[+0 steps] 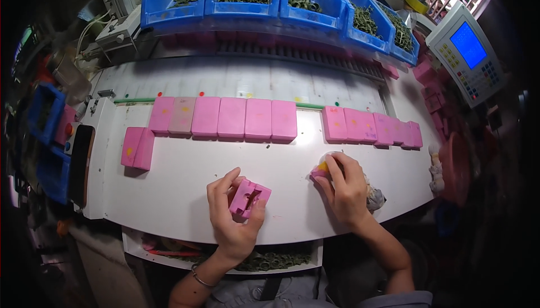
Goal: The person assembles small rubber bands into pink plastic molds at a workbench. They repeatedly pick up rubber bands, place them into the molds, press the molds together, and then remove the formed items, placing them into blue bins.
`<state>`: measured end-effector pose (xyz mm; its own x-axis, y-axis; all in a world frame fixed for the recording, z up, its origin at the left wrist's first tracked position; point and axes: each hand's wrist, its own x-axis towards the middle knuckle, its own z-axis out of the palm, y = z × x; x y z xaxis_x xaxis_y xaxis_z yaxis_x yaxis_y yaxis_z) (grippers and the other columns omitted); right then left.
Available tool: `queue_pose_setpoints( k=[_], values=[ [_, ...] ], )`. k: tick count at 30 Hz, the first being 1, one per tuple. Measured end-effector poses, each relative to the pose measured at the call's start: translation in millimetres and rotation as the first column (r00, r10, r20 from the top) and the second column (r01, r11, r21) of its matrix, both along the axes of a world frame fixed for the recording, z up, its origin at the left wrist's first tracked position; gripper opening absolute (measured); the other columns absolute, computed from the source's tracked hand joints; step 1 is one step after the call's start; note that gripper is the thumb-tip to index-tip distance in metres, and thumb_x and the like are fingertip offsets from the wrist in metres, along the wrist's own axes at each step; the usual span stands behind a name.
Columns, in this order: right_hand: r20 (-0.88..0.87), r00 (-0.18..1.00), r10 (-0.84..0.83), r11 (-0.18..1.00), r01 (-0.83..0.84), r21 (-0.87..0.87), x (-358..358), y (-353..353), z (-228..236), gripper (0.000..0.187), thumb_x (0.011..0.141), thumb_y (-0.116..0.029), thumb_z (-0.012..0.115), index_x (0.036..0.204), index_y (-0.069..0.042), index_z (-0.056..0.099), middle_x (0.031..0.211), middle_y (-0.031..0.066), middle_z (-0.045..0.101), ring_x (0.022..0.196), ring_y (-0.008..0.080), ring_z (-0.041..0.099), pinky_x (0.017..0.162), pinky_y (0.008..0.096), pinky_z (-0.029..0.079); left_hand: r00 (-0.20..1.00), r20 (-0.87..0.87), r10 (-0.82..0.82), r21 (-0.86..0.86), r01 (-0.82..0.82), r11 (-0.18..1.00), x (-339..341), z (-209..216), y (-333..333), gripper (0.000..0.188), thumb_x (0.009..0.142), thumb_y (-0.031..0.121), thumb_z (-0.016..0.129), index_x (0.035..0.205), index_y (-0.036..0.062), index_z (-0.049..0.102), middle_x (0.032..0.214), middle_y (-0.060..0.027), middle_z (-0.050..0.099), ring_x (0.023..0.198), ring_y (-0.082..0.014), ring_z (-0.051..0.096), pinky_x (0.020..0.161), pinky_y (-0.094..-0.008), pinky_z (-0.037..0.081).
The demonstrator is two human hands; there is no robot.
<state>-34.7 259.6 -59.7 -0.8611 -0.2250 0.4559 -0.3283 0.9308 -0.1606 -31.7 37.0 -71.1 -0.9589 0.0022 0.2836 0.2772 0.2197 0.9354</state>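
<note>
Across open table from the row, the left hand clamps a block, slot up, long axis slanting rowward, the right hand apart, gripping a half-hidden pink piece.

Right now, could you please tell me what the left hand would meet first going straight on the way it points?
Most likely the row of pink blocks ahead, though how high the left hand sits is unclear, so it might pass over them.

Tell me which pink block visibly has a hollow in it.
The pink block in the left hand: it shows a dark slotted hollow, while the lined-up blocks show solid faces.
</note>
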Motion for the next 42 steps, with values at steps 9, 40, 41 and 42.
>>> queue_pose_setpoints(
  k=[9, 40, 41, 42],
  values=[
    [0.115, 0.992, 0.044, 0.995, -0.054, 0.088, -11, -18, -5, 0.059, 0.077, -0.012, 0.068, 0.127, 0.008, 0.043, 0.123, 0.0263, 0.045, 0.114, 0.0376, 0.045, 0.097, 0.0418, 0.039, 0.990, 0.112, -0.085, 0.309, 0.047, 0.950, 2, -1, 7, 0.049, 0.087, 0.008, 0.057, 0.129, -0.0040, 0.036, 0.109, -0.0142, 0.053, 0.096, -0.0157, 0.053, 0.085, -0.0295, 0.045],
    [0.646, 0.580, 0.496, 0.482, 0.435, -0.761, -40, -42, 35, 0.030, 0.088, -0.018, 0.060, 0.110, 0.003, 0.054, 0.088, 0.0092, 0.063, 0.078, 0.0161, 0.063, 0.068, 0.0292, 0.050, 0.927, -0.077, -0.366, -0.196, 0.346, 0.918, -4, -1, -6, 0.069, 0.070, 0.013, 0.070, 0.132, 0.0073, 0.041, 0.129, -0.0126, 0.048, 0.114, -0.0319, 0.047, 0.100, -0.0432, 0.033],
    [0.583, 0.740, 0.335, 0.703, 0.216, -0.678, -33, -33, 38, 0.034, 0.087, -0.017, 0.061, 0.113, 0.003, 0.053, 0.098, 0.0135, 0.061, 0.087, 0.0215, 0.061, 0.075, 0.0323, 0.049, 0.925, -0.044, -0.378, -0.177, 0.365, 0.914, -5, 1, -8, 0.071, 0.070, 0.014, 0.071, 0.133, 0.0073, 0.040, 0.129, -0.0123, 0.048, 0.113, -0.0319, 0.047, 0.099, -0.0426, 0.034],
    [0.434, 0.876, 0.210, 0.877, 0.027, -0.480, -23, -21, 42, 0.037, 0.086, -0.017, 0.063, 0.116, 0.003, 0.052, 0.108, 0.0179, 0.058, 0.096, 0.0269, 0.059, 0.083, 0.0355, 0.048, 0.920, -0.013, -0.391, -0.155, 0.384, 0.910, -6, 5, -10, 0.073, 0.070, 0.015, 0.071, 0.135, 0.0072, 0.038, 0.128, -0.0121, 0.048, 0.111, -0.0319, 0.048, 0.098, -0.0420, 0.034]
  ],
)
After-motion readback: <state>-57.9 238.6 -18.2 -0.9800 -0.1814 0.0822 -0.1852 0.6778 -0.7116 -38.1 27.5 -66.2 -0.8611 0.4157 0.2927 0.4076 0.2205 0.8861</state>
